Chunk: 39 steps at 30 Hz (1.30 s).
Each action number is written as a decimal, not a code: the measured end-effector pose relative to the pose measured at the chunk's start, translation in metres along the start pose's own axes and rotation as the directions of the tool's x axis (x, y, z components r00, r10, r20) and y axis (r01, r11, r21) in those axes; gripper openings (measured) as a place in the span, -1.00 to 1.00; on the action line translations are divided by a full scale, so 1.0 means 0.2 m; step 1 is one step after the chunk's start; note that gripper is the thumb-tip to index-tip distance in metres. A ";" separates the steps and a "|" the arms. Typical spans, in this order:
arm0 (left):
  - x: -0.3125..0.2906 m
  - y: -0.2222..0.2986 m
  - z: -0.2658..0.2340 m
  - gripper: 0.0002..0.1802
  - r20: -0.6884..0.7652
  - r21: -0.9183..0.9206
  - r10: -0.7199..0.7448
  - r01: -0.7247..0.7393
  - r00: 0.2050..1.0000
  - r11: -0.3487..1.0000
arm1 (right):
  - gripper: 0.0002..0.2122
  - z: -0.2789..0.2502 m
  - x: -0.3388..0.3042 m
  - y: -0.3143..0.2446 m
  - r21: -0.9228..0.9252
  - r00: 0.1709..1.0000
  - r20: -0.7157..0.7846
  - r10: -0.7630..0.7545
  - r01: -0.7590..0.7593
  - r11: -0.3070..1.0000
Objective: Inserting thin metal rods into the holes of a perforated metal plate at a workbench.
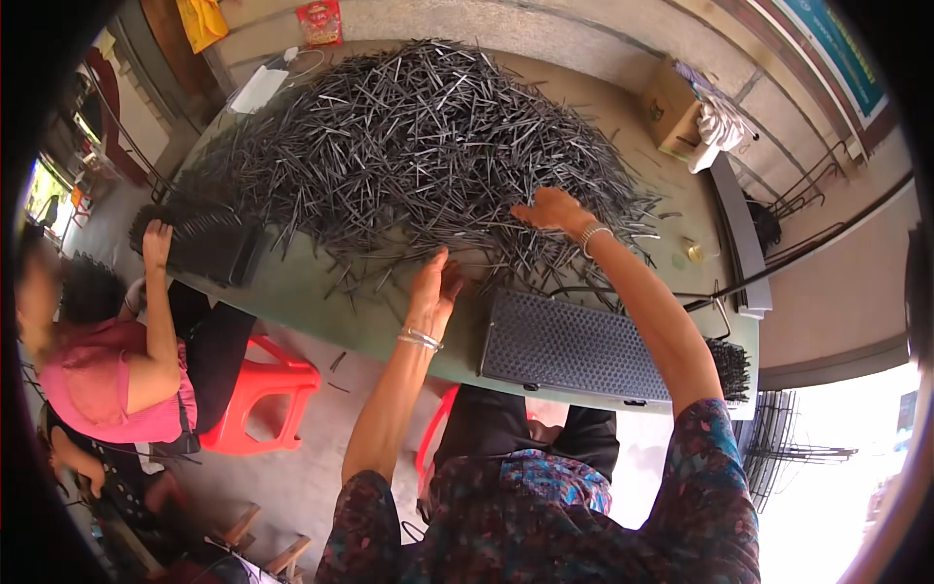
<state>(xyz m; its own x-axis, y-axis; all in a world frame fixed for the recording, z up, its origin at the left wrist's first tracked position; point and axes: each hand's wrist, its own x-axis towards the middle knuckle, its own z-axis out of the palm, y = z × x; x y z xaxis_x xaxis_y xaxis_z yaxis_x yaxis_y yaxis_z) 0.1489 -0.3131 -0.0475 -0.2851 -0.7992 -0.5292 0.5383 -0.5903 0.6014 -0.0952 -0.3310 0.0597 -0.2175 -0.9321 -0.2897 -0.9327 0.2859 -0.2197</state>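
A large heap of thin dark strips [409, 136] covers much of the table. My right hand [553, 210] is at the heap's near right edge, its fingers bent together against the strips; what they grip is hard to make out. My left hand [434, 290] is held over the table's front edge, palm turned inward, fingers apart, with nothing visible in it. Between my arms and partly under my right forearm lies a dark rectangular block with a grid of small holes [574, 346]. Dark bristle-like ends [728, 370] stick out beside its right end.
A co-worker in a pink top [117, 380] sits at left, one hand on a similar dark block [209, 243]. A red stool [263, 399] stands beside them. A cardboard box [671, 109] is at the back right. A thin black rod [827, 243] crosses the right side.
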 end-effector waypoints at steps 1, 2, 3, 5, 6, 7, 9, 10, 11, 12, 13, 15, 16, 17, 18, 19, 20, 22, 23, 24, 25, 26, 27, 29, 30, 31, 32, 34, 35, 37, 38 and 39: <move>0.07 -0.04 0.05 -0.65 -0.016 -0.020 -0.082 0.082 0.996 0.996 | -0.27 0.05 0.09 0.13 0.115 0.999 -0.050 -0.010 0.016 0.993; 0.12 -0.04 0.02 -0.62 -0.063 -0.047 -0.144 0.141 0.988 0.989 | -0.27 0.05 0.12 0.07 0.115 0.999 -0.041 -0.026 0.031 0.993; 0.18 -0.05 -0.01 -0.53 -0.034 -0.054 -0.117 0.116 0.993 0.992 | -0.25 0.04 0.15 0.02 0.217 0.998 0.033 0.051 -0.057 0.975; 0.26 -0.08 0.02 -0.51 -0.033 -0.070 -0.120 0.118 0.992 0.991 | -0.23 0.09 0.20 0.05 0.356 0.984 0.041 0.173 -0.177 0.918; 0.29 -0.10 0.06 -0.49 -0.024 -0.082 -0.118 0.116 0.993 0.990 | -0.23 0.14 0.25 0.09 0.353 0.981 0.046 0.187 -0.191 0.916; 0.31 -0.14 0.14 -0.44 -0.022 -0.071 -0.101 0.100 0.995 0.993 | -0.26 0.21 0.29 0.16 0.384 0.964 -0.123 0.237 -0.174 0.907; 0.34 -0.12 0.16 -0.42 -0.036 -0.073 -0.114 0.112 0.993 0.991 | -0.33 0.21 0.30 0.10 0.441 0.962 -0.111 0.250 -0.178 0.880; 0.37 -0.11 0.17 -0.41 -0.034 -0.072 -0.120 0.117 0.992 0.990 | -0.33 0.20 0.30 0.08 0.439 0.963 -0.105 0.247 -0.178 0.881; 0.40 -0.11 0.19 -0.37 -0.067 -0.082 -0.133 0.127 0.989 0.988 | -0.33 0.19 0.29 0.06 0.519 0.958 -0.040 0.283 -0.222 0.826; 0.41 -0.10 0.20 -0.37 -0.070 -0.087 -0.134 0.128 0.989 0.988 | -0.32 0.18 0.28 0.03 0.590 0.949 0.027 0.313 -0.268 0.761; 0.43 -0.10 0.22 -0.38 -0.106 -0.068 -0.136 0.129 0.985 0.989 | -0.32 0.19 0.28 0.03 0.586 0.948 0.026 0.317 -0.271 0.764; 0.47 -0.11 0.28 -0.45 -0.156 -0.044 -0.147 0.141 0.977 0.989 | -0.38 0.21 0.27 0.02 0.639 0.939 0.033 0.341 -0.282 0.716; 0.48 -0.12 0.29 -0.45 -0.159 -0.050 -0.150 0.144 0.976 0.988 | -0.38 0.19 0.25 0.01 0.634 0.939 0.037 0.341 -0.285 0.718; 0.48 -0.12 0.29 -0.47 -0.175 -0.032 -0.111 0.107 0.978 0.994 | -0.40 0.15 0.22 -0.02 0.645 0.947 0.110 0.303 -0.300 0.703; 0.48 -0.11 0.28 -0.48 -0.191 -0.013 -0.070 0.068 0.979 0.998 | -0.42 0.11 0.20 -0.05 0.655 0.948 0.182 0.260 -0.315 0.687; 0.46 -0.10 0.31 -0.43 -0.155 0.050 -0.081 0.090 0.985 0.995 | -0.45 0.08 0.22 0.01 0.557 0.938 0.239 0.250 -0.344 0.756; 0.45 -0.09 0.35 -0.43 -0.149 0.047 -0.085 0.093 0.985 0.995 | -0.45 0.08 0.24 0.05 0.555 0.938 0.235 0.256 -0.346 0.756; 0.42 -0.08 0.44 -0.35 -0.262 0.014 -0.052 0.058 0.964 0.998 | -0.45 0.07 0.25 0.08 0.486 0.921 0.336 0.200 -0.351 0.801; 0.40 -0.07 0.45 -0.35 -0.264 0.010 -0.052 0.057 0.963 0.998 | -0.42 0.10 0.22 0.08 0.521 0.968 0.199 0.154 -0.237 0.820; 0.38 -0.06 0.46 -0.28 -0.179 0.017 -0.044 0.048 0.983 0.999 | -0.42 0.11 0.23 0.07 0.518 0.968 0.200 0.153 -0.237 0.822; 0.37 -0.05 0.45 -0.21 -0.093 0.025 -0.031 0.034 0.995 0.999 | -0.40 0.11 0.25 0.07 0.526 0.962 0.207 0.179 -0.264 0.809; 0.41 -0.06 0.45 -0.21 -0.092 0.024 -0.028 0.030 0.995 0.999 | -0.39 0.12 0.26 0.06 0.533 0.955 0.213 0.206 -0.291 0.795; 0.46 -0.07 0.46 -0.23 -0.159 0.089 -0.030 0.044 0.987 0.995 | -0.30 0.13 0.29 0.05 0.480 0.942 0.267 0.204 -0.314 0.819; 0.47 -0.08 0.50 -0.25 -0.226 0.152 -0.036 0.072 0.973 0.986 | -0.29 0.20 0.29 -0.02 0.473 0.957 0.159 0.244 -0.291 0.832; 0.44 -0.10 0.55 -0.31 -0.167 0.124 -0.049 0.070 0.985 0.990 | -0.25 0.22 0.27 0.00 0.462 0.956 0.045 0.290 -0.277 0.842; 0.42 -0.10 0.58 -0.37 -0.119 0.095 -0.050 0.061 0.992 0.994 | -0.21 0.18 0.25 -0.03 0.475 0.963 0.116 0.242 -0.268 0.838; 0.47 -0.10 0.52 -0.37 -0.130 0.091 -0.028 0.040 0.991 0.995 | -0.21 0.18 0.25 -0.08 0.477 0.969 0.114 0.217 -0.245 0.844; 0.58 -0.12 0.40 -0.53 -0.156 0.041 0.127 -0.122 0.980 0.992 | -0.31 0.19 0.24 -0.18 0.531 0.984 0.088 0.155 -0.178 0.828; 0.49 -0.16 0.49 -0.67 -0.190 -0.045 0.078 -0.088 0.979 0.995 | -0.31 0.18 0.22 -0.10 0.525 0.979 0.083 0.186 -0.202 0.827; 0.36 -0.14 0.57 -0.71 -0.142 -0.002 -0.019 0.019 0.990 1.000 | -0.42 0.15 0.19 -0.02 0.365 0.984 0.051 0.169 -0.176 0.914; 0.33 -0.13 0.58 -0.74 -0.118 0.045 -0.093 0.099 0.989 0.994 | -0.42 0.15 0.17 0.00 0.363 0.984 0.047 0.173 -0.178 0.914; 0.32 -0.15 0.59 -0.74 -0.112 0.045 -0.095 0.101 0.989 0.994 | -0.50 0.13 0.14 0.03 0.389 0.991 0.008 0.134 -0.126 0.912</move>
<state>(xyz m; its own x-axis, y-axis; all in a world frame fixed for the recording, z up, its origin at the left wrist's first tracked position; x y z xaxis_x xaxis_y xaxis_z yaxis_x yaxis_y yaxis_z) 0.0208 -0.3597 -0.0283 -0.2443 -0.7215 -0.6479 0.4708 -0.6723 0.5712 -0.1000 -0.3492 0.0251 -0.3378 -0.8835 -0.3244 -0.7115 0.4654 -0.5265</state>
